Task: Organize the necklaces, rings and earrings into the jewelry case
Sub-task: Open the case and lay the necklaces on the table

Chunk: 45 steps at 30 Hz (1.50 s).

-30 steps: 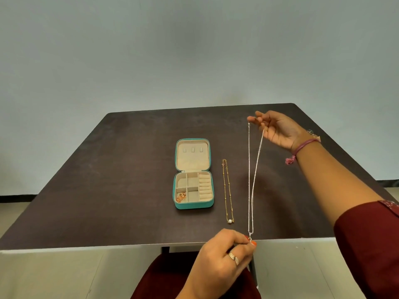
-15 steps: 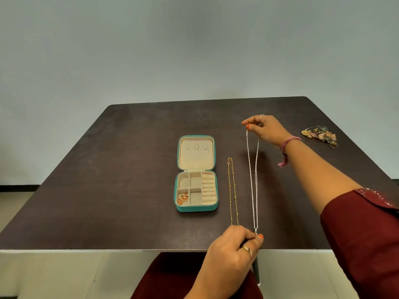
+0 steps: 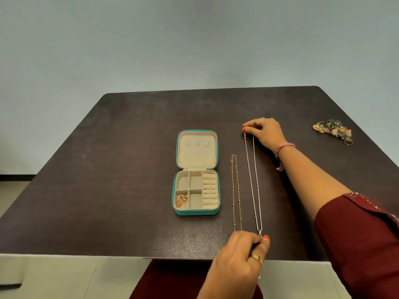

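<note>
A teal jewelry case (image 3: 197, 212) lies open in the middle of the dark table, its beige lid flat behind it. A rose-gold piece (image 3: 182, 200) sits in its front-left compartment. A gold necklace (image 3: 236, 192) lies straight just right of the case. A silver necklace (image 3: 253, 180) is stretched out to the right of that one. My right hand (image 3: 265, 132) pinches its far end against the table. My left hand (image 3: 241, 257) pinches its near end at the front edge and covers the gold necklace's near end.
A heap of rings and earrings (image 3: 333, 130) lies at the far right of the table (image 3: 108, 180). The table's front edge runs just under my left hand. A plain wall stands behind.
The silver necklace hung raised between my hands; both hands have lowered it and it now lies stretched on the table. The view shifted, revealing the jewelry heap at the right.
</note>
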Available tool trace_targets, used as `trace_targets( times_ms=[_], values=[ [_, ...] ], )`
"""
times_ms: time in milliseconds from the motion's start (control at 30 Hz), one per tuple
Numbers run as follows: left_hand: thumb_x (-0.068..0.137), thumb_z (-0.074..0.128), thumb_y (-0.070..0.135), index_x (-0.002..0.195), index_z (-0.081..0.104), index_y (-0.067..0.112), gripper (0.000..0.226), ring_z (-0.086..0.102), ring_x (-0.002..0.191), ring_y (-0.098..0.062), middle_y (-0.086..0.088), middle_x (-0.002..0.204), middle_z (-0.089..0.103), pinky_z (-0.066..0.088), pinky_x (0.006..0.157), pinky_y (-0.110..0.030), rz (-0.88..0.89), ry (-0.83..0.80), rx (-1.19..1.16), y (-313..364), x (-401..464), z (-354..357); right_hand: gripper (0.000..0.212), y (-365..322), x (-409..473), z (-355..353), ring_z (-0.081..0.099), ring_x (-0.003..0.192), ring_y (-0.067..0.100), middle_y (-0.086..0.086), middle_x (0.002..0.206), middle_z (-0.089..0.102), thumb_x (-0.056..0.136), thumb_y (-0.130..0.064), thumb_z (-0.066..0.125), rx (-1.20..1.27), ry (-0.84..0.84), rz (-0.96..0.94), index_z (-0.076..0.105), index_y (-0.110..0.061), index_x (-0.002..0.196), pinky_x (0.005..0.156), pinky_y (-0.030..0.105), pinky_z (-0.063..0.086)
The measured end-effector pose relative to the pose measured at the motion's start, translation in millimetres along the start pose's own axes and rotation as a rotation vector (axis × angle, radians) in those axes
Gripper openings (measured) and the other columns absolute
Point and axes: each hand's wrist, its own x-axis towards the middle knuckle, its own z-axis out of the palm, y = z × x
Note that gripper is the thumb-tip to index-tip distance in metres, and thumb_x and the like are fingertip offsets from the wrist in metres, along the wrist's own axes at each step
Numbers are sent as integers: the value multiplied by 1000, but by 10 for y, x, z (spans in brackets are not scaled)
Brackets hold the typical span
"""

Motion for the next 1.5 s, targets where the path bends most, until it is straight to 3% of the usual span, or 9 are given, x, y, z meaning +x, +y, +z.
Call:
trace_targets(
  times_ms=[133,333,667,833,933,1033,1200,1333,1500],
  values=[
    [78,35,80,101,51,44,45,58,91,3,23,103,56,44,82,-14,20,27,-4,-4,6,18,15,-12,5,4,60,94,9,-2,99,71,85,-22,69,-24,-16,-32,75,-16,98,94,25,44],
    [82,36,76,101,53,40,44,57,90,6,25,102,55,42,80,-9,59,43,10,-11,2,30,15,21,47,23,54,73,2,-8,90,67,86,-25,69,-126,-44,-21,76,-17,96,71,13,37],
    [80,25,80,105,42,45,47,52,98,7,28,109,46,42,86,-16,13,-61,15,41,4,-36,23,-28,27,-3,59,91,10,3,106,71,93,-21,60,-153,-115,12,70,-15,112,82,19,38],
    [81,7,77,120,57,33,78,39,109,9,19,121,48,33,89,-4,129,-266,140,-7,-43,-145,23,-95,-35,-80,61,104,16,4,112,68,95,-19,56,-60,-115,54,68,-13,115,90,21,41],
    [97,54,30,108,70,11,27,58,93,-7,4,102,64,48,81,-17,443,6,222,-65,-30,-270,23,-205,-98,-141,60,97,12,6,111,69,94,-15,57,-13,-88,39,68,-11,113,90,20,42],
    [88,63,11,102,72,5,17,62,88,-14,-4,95,65,50,84,-22,624,214,231,-208,27,-452,19,-371,-199,-194,62,96,12,5,105,70,91,-15,62,67,-60,2,70,-15,108,89,20,44],
    [88,58,17,100,71,8,21,59,91,-1,3,94,60,43,86,-11,411,389,190,-299,161,-952,15,-741,-509,-253,61,90,9,-5,96,68,90,-16,63,65,-184,-78,70,-21,103,82,20,47],
    [90,60,4,104,64,15,19,58,94,2,8,99,56,44,78,-6,157,483,111,-364,287,-1209,16,-1084,-772,-109,62,96,7,-6,103,68,90,-21,63,-17,-410,-169,71,-21,104,85,20,49],
    [92,52,-1,112,54,24,32,58,90,8,-2,110,57,46,74,-5,-150,514,-140,-437,391,-1280,13,-1460,-1052,211,59,82,1,-13,93,67,89,-30,64,-198,-633,-341,72,-27,99,74,13,45]
  ],
)
